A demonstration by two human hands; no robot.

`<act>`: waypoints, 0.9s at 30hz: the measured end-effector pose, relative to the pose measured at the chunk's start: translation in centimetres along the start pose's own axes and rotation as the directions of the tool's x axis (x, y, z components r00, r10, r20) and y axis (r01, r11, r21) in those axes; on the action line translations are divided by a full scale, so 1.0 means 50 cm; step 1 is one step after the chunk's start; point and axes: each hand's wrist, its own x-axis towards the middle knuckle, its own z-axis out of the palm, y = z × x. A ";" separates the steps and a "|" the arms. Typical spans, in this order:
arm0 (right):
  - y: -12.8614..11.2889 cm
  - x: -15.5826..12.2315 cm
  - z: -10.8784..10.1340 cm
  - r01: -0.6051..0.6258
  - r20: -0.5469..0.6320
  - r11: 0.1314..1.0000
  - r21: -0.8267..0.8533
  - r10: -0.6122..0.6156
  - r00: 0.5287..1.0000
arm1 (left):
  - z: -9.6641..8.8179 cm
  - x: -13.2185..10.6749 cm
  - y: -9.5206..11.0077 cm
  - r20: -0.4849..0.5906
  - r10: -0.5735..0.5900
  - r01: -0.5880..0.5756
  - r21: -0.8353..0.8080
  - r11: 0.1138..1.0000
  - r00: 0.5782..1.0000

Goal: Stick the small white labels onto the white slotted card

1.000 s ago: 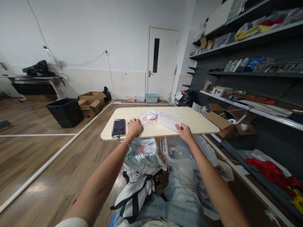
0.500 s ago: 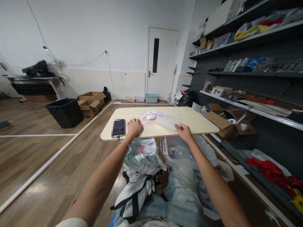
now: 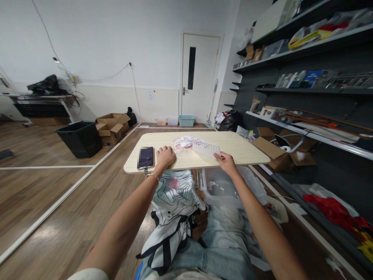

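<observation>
My right hand (image 3: 225,162) pinches the near corner of a white slotted plastic tray (image 3: 206,147), which lies low on the light wooden table (image 3: 247,153). Behind the tray sits a heap of small white and pink packets (image 3: 183,141). My left hand (image 3: 164,156) rests as a loose fist on the table's near edge, its fingers curled under; I cannot see anything in it. A phone (image 3: 146,157) lies flat just left of that hand.
A clear plastic bin (image 3: 221,188) stands under the table by my knees, and a patterned cloth (image 3: 175,210) lies on my lap. Shelves (image 3: 305,93) line the right wall. Cardboard boxes (image 3: 112,126) and a black bin (image 3: 80,138) stand on the floor at left.
My right hand has lowered the white tray from a raised tilt until it lies nearly flat on the table, sliding it slightly left. My left hand has not moved.
</observation>
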 end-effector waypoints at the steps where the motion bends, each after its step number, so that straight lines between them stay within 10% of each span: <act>1: 0.000 0.001 -0.001 -0.007 0.001 1.000 0.000 0.007 1.000 | 0.000 0.000 0.000 0.000 0.001 -0.001 0.001 1.000 1.000; 27: -0.019 -0.002 0.000 -0.045 0.057 0.999 0.008 0.045 0.997 | 0.001 0.000 -0.001 -0.009 -0.003 0.003 0.000 1.000 1.000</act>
